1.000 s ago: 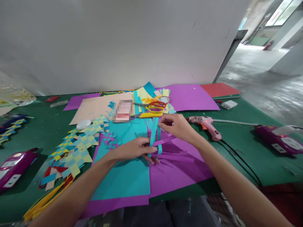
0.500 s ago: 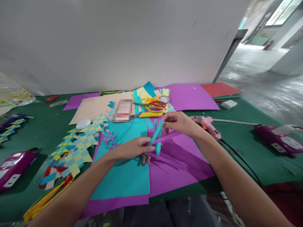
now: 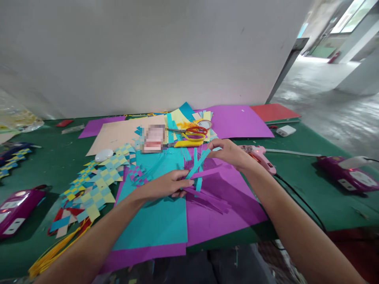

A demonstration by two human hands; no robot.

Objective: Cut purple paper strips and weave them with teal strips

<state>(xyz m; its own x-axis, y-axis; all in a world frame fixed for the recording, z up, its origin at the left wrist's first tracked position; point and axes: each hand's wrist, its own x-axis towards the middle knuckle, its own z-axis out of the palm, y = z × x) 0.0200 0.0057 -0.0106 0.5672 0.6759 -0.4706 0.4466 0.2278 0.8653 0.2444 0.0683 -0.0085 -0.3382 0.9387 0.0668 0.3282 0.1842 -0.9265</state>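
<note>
My left hand (image 3: pixel 174 184) is closed on a bundle of crossed paper strips, its thumb on top. Purple strips (image 3: pixel 211 199) fan out from it to the right, and teal strips (image 3: pixel 199 179) cross them. My right hand (image 3: pixel 223 152) pinches the upper end of a slanting teal strip (image 3: pixel 199 163) between thumb and fingers. Both hands are above a teal sheet (image 3: pixel 156 225) and a purple sheet (image 3: pixel 225 225). Just behind them lie red-handled scissors (image 3: pixel 197 130) and a yellow-handled cutter or comb-edged tool (image 3: pixel 188 144).
Woven paper pieces (image 3: pixel 99 189) and yellow tassels (image 3: pixel 56 248) lie at left. A pink glue gun (image 3: pixel 263 159) with a black cable is beside my right forearm. Purple power boxes (image 3: pixel 19 211) stand at both sides. A grey wall (image 3: pixel 148 55) rises behind the green table (image 3: pixel 319 189).
My right hand has moved slightly right, drawing the slanting teal strip's end with it. The purple strips have shifted a little, and my left fingers are curled closer under the bundle.
</note>
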